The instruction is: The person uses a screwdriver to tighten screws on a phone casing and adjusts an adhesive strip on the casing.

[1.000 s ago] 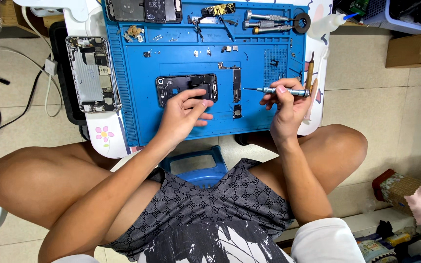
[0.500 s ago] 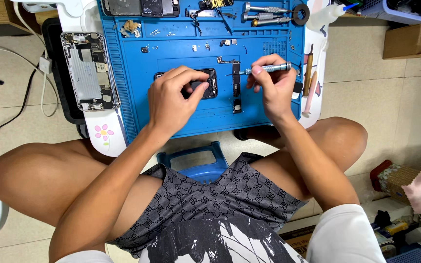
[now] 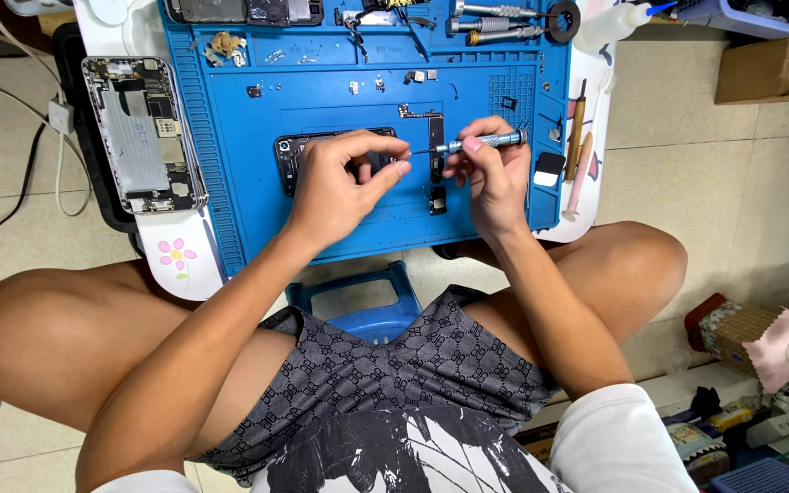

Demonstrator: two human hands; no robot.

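Observation:
A blue repair mat [image 3: 257,173] covers a small white table. On it lies a dark phone circuit board [image 3: 289,155]. My left hand [image 3: 340,178] presses down on that board, fingers curled over its right end. My right hand [image 3: 495,173] grips a small grey precision screwdriver [image 3: 481,142], held almost level with its tip pointing left toward my left fingertips. A narrow black part [image 3: 436,137] lies upright between the two hands, with a smaller black piece [image 3: 437,201] below it.
An opened phone housing [image 3: 143,137] lies at the mat's left edge. More screwdrivers [image 3: 495,23], a tape roll [image 3: 563,20] and small screws sit along the mat's top. A blue stool [image 3: 358,306] stands between my knees. Boxes and a tissue holder [image 3: 751,333] sit on the floor at right.
My left hand has shifted up onto the board. My right hand has moved left and up, bringing the screwdriver tip close to my left fingers.

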